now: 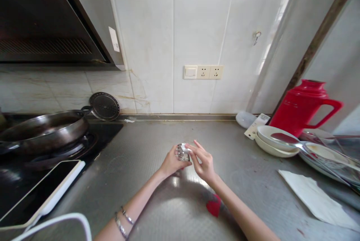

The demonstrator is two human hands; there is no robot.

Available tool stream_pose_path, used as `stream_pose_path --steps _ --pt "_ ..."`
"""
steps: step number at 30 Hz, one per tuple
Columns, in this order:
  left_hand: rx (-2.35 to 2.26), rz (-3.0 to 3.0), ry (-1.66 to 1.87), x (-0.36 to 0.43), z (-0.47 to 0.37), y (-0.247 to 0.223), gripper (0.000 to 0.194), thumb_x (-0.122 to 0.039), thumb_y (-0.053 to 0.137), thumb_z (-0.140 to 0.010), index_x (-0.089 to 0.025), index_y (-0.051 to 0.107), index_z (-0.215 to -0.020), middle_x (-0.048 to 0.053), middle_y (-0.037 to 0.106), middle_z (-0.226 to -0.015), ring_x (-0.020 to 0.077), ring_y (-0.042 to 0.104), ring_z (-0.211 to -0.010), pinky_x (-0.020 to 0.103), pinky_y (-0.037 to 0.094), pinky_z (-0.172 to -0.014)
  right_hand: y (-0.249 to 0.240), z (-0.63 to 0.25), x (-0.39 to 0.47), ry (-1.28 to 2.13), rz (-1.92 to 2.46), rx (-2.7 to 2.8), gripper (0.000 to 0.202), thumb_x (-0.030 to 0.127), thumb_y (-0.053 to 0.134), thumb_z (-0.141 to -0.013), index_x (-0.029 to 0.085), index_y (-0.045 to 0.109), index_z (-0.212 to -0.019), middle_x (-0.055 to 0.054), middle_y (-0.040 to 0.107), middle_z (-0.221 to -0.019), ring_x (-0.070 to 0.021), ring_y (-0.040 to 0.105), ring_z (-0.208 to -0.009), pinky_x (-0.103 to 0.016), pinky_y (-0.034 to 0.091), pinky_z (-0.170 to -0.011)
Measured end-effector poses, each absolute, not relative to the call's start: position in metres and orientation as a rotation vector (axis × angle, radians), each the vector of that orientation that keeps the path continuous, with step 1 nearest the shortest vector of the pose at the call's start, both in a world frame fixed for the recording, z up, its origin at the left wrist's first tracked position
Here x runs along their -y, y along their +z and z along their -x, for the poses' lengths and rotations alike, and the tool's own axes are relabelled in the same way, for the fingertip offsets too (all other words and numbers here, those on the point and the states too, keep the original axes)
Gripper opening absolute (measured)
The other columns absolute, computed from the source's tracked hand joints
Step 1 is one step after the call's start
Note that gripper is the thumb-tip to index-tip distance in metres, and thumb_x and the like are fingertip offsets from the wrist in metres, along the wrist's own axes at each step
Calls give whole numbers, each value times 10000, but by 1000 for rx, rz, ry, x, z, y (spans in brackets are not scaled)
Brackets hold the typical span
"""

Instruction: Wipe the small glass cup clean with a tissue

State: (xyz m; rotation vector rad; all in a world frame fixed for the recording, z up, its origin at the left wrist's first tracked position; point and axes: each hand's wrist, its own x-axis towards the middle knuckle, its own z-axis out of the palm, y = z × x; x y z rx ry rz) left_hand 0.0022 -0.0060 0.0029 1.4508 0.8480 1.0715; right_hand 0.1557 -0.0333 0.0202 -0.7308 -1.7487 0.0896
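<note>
Home kitchen, by the look of it. Steel countertop (157, 136) w/ tiled wall (197, 27) behind, range hood (42, 16) top left over gas stove (70, 147) w/ dark wok (42, 130). Stacked bowls (274, 139), red thermos jug (303, 106) at right; wall sockets (204, 72) mid-wall, hook (256, 36) above. Lived-in, not commercial.

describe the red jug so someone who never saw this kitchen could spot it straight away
Follow the steel counter to its far right end, by the tiled wall corner. The red jug stands upright there, just behind the stacked white bowls. It is the only tall red thing there, with a handle sticking out to the right.
</note>
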Motion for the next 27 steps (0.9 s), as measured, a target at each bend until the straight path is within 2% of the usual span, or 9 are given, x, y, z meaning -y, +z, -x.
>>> stream_pose_path --steps 3,6,10,13,16,20,24,27 --pt "-813 -1379 1011 8 -1 8 834 -465 863 -482 -154 493 -1161 30 617 -857 110 568 -608 232 484 -526 28 -156 33 299 927 1483 279 327 468 -938 227 720 -1002 -48 753 -913 -254 696 -947 -429 536 -892" --pt "-766 -1321 986 11 0 14 775 -534 816 -532 -163 498 -1133 40 598 -896 117 568 -638 222 493 -484 31 -156 27 406 1050 1294 358 411 453 -936 181 714 -1019 -81 743 -970 -239 693 -888 -342 553 -768" --pt "-760 -1273 961 14 0 16 661 -525 743 -630 -164 503 -1129 32 585 -855 115 553 -604 196 451 -403 24 -150 20 393 1107 1390 384 438 450 -930 170 715 -1001 -79 747 -930 -224 694 -821 -308 541 -719" --pt "-777 -1234 962 14 -3 15 631 -510 729 -636 -169 513 -1122 3 562 -763 113 540 -579 175 408 -380 19 -142 20 379 1077 1508 356 414 451 -935 191 695 -1064 -74 744 -981 -223 705 -827 -296 547 -695" --pt "-769 -1162 946 13 -6 16 622 -594 694 -646 -169 544 -1075 2 564 -731 112 538 -562 167 375 -365 18 -135 20 327 1034 1543 326 378 459 -938 216 668 -1129 -83 721 -1077 -236 704 -915 -318 565 -734" --pt "-753 -1015 942 12 -11 21 681 -787 478 -697 -149 600 -903 3 539 -617 95 480 -457 192 344 -350 19 -130 19 221 953 1607 318 317 445 -945 230 641 -1180 -92 672 -1182 -245 649 -1079 -385 544 -900" --pt "-756 -939 974 9 -15 23 702 -795 372 -754 -141 609 -849 -25 473 -495 78 392 -365 214 281 -347 22 -129 23 129 833 1737 329 251 417 -951 229 619 -1210 -89 640 -1238 -235 576 -1189 -407 493 -1000" --pt "-727 -865 1002 4 -19 21 652 -737 375 -808 -136 625 -846 -22 486 -475 87 413 -371 227 298 -378 26 -128 28 61 748 1854 341 179 405 -945 212 598 -1225 -94 619 -1268 -218 532 -1239 -413 456 -1045"
